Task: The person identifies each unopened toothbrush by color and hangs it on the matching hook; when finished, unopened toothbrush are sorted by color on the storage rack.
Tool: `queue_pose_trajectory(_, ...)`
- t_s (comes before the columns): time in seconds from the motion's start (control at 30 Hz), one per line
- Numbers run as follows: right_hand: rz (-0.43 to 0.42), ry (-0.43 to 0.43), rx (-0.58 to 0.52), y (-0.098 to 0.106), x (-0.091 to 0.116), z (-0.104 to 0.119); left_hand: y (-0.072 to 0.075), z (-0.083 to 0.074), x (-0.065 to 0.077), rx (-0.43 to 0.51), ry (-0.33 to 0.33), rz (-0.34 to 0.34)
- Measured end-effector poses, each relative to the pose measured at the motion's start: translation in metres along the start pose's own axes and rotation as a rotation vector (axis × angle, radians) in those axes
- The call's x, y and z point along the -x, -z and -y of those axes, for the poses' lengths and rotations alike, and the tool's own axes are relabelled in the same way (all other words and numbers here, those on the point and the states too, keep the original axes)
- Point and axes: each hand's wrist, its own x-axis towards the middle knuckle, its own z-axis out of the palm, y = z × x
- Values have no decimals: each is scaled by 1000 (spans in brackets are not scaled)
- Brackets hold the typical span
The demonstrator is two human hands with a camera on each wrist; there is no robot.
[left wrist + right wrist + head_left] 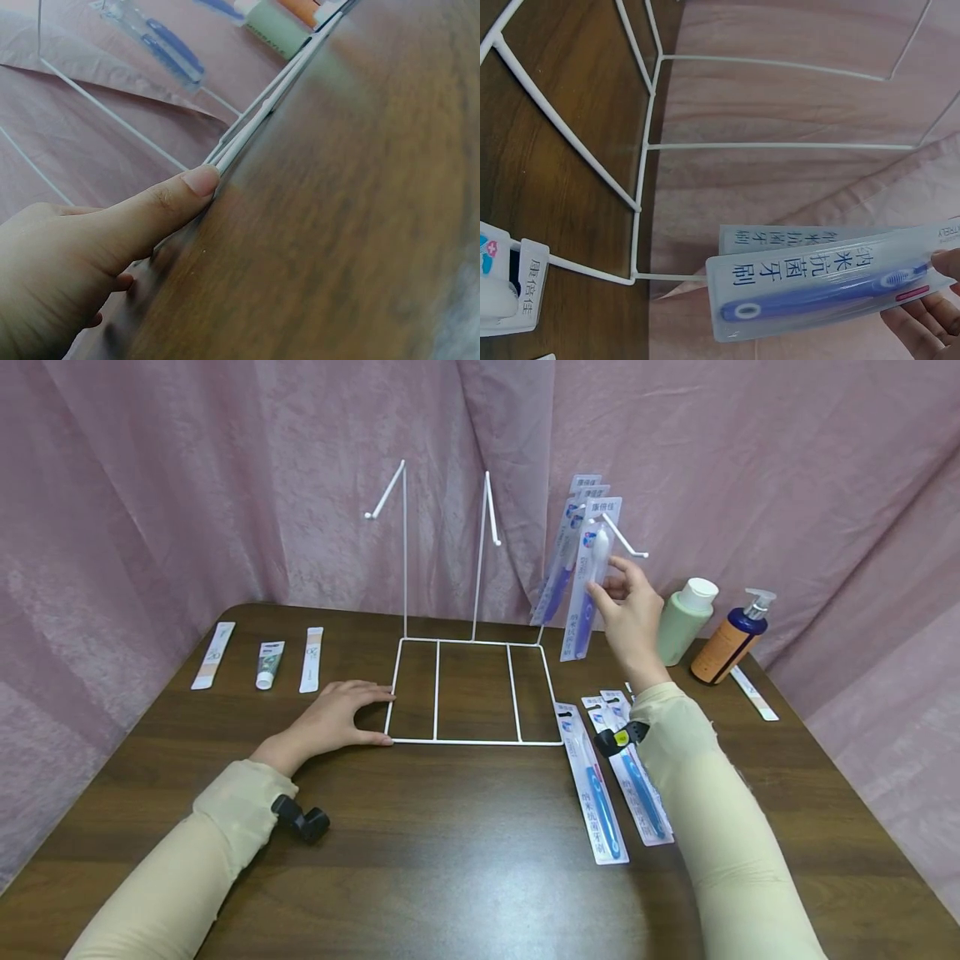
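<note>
My right hand (630,614) pinches a packaged toothbrush (583,597) with a purple handle, its card's top overlapping the right hook (626,539) of a white wire rack (472,742). Behind it, more purple toothbrush packs (557,564) hang at the same arm. In the right wrist view the held pack (817,289) lies between thumb and fingers, partly over another pack. At the rack's front left corner rests my left hand (337,718), thumb and fingers spread, touching the wire. The left wrist view shows that thumb (199,180) against the corner.
Blue toothbrush packs (592,789) lie right of the rack, partly under my right sleeve. A green bottle (681,631) and an orange pump bottle (723,647) stand at back right, near a slim sachet (753,693). On the left lie a small tube (268,664) and two sachets (213,656).
</note>
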Motion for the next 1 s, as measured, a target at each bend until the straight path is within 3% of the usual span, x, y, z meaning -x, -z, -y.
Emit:
queue_pose_trajectory(0.5,70,7,42,-7,-13,-3,-1,1,-1,-1,-6,-11)
queue_pose_trajectory(0.77,120,37,112,13,-14,2,-2,3,2,-8,-13,-24)
queue_pose_trajectory(1.0,164,36,210,42,-14,7,-1,5,4,-2,-2,-22)
